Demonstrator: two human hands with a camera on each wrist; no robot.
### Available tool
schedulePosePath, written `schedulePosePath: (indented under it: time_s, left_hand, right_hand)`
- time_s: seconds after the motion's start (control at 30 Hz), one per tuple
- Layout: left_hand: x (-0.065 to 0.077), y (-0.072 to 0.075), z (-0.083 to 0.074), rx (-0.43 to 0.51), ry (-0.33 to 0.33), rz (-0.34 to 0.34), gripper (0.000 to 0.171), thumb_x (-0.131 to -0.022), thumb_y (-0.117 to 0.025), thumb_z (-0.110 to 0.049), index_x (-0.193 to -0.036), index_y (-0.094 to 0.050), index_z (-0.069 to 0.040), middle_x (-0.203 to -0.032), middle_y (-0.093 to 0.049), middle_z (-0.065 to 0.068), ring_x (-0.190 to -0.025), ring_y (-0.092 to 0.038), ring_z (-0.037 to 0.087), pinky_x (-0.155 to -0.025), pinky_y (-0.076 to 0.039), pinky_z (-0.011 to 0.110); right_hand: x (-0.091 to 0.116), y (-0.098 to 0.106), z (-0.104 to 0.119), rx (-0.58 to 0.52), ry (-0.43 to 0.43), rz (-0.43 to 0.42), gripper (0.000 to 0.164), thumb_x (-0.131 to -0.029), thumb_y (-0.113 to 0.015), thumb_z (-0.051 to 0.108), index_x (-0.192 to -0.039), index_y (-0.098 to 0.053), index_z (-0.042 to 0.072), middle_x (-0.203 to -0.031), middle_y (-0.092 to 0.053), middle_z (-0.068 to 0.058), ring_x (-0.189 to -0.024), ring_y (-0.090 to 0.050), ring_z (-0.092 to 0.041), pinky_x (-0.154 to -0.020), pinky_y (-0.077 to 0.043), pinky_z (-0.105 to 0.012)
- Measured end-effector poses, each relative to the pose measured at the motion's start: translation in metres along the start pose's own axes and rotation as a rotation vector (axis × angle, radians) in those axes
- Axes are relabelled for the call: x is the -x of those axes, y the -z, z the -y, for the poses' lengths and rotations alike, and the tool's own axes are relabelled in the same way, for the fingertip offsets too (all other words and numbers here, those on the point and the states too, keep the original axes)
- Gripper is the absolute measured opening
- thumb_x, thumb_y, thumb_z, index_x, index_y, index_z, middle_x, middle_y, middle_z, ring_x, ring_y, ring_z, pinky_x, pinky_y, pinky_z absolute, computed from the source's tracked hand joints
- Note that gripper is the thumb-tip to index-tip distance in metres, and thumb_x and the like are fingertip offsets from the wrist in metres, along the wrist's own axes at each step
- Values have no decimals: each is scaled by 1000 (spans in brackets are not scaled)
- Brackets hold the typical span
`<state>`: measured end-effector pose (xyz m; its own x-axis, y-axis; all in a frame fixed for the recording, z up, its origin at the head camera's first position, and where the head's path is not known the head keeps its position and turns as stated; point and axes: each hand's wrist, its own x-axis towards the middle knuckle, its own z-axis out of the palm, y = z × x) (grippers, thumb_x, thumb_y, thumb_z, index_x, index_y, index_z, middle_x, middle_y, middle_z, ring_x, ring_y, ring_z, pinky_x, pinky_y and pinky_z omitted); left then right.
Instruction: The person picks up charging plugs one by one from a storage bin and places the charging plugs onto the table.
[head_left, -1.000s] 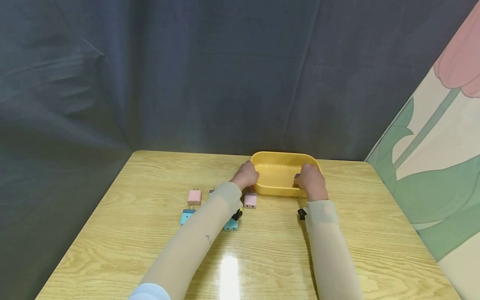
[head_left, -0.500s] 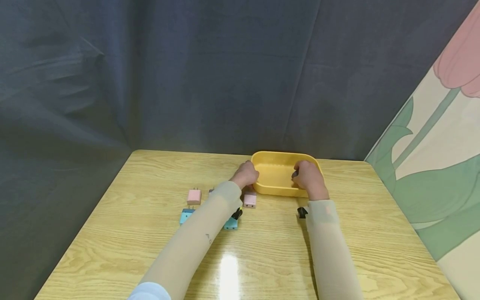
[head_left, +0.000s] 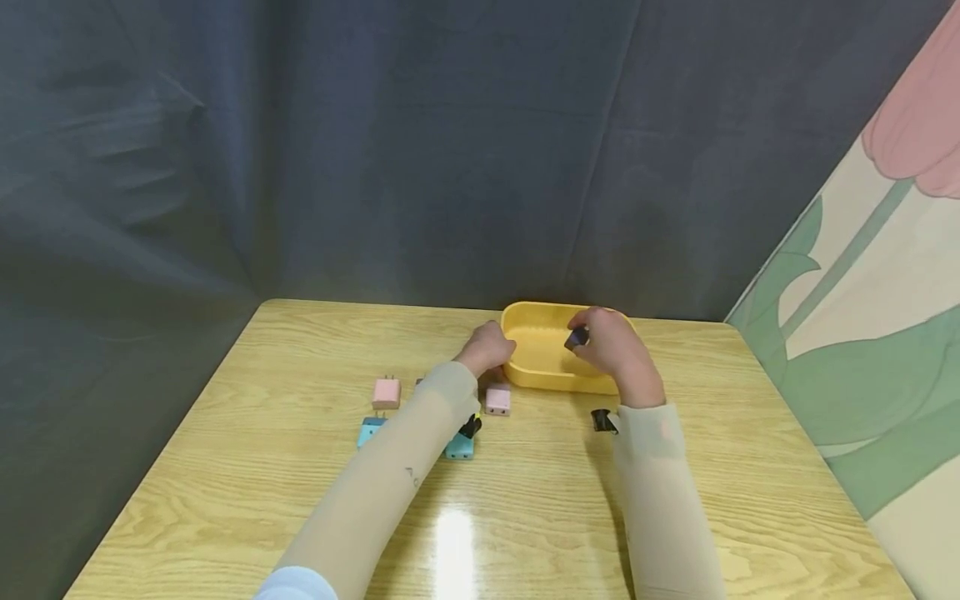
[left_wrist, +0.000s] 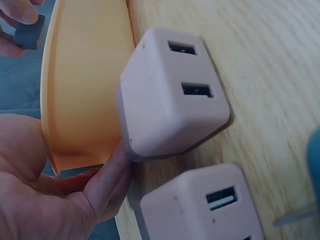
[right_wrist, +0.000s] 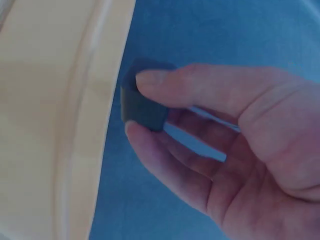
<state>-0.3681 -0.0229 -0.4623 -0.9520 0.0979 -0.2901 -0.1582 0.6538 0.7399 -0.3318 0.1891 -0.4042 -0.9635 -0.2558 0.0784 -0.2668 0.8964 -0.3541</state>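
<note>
My right hand (head_left: 617,350) pinches a small dark block (head_left: 577,338) between thumb and fingers over the yellow bin (head_left: 558,382). In the right wrist view the dark block (right_wrist: 144,110) sits at the fingertips, beside the bin's wall (right_wrist: 45,125); its far side is hidden. At the bin's left end, my left hand (head_left: 489,346) grips the rim, thumb on one side of the wall and fingers on the other. Close to those fingers, a pink USB charger (left_wrist: 172,95) stands on the table, two ports showing, with another pink charger (left_wrist: 205,205) beside it.
Left of the left forearm lie a pink charger (head_left: 387,392) with prongs and a blue charger (head_left: 370,431). Another blue charger (head_left: 460,447) is partly covered by the left arm. A dark curtain (head_left: 450,167) hangs behind the table (head_left: 540,517).
My right hand has moved up and left within the bin, bringing the dark block into clearer view. The left hand stays at the bin's left rim.
</note>
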Motion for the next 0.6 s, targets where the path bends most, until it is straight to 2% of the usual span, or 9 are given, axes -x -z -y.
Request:
schedulePosePath:
  time_s: [0.17,0.27,0.6]
  left_hand:
    - [0,1,-4,49,-5,36,37,-111,-58,-22,-139,-54,2,-108,-63,13,-86,-69,24,-72,-57,29]
    - [-1,0,-6,56,-10,43,37,-111,-60,-24,-139,-55,0,-110,-64,13,-88,-69,24,-73,-58,29]
    - [0,-1,-7,29,-55,37,31,-110,-58,-16,-134,-56,2,-103,-63,13,-81,-69,24,-71,-59,32]
  right_hand:
    - [6,5,8,8,89,15,30,-94,-80,4,-121,-76,-7,-121,-78,-24,-106,-75,-37,-101,-60,-56]
    - [10,4,11,13,113,15,30,-93,-81,3,-121,-76,-7,-120,-77,-24,-105,-75,-36,-100,-61,-55]
    - [23,2,24,12,161,28,31,-90,-83,1,-120,-77,-6,-116,-77,-20,-101,-76,-35,-97,-63,-53]
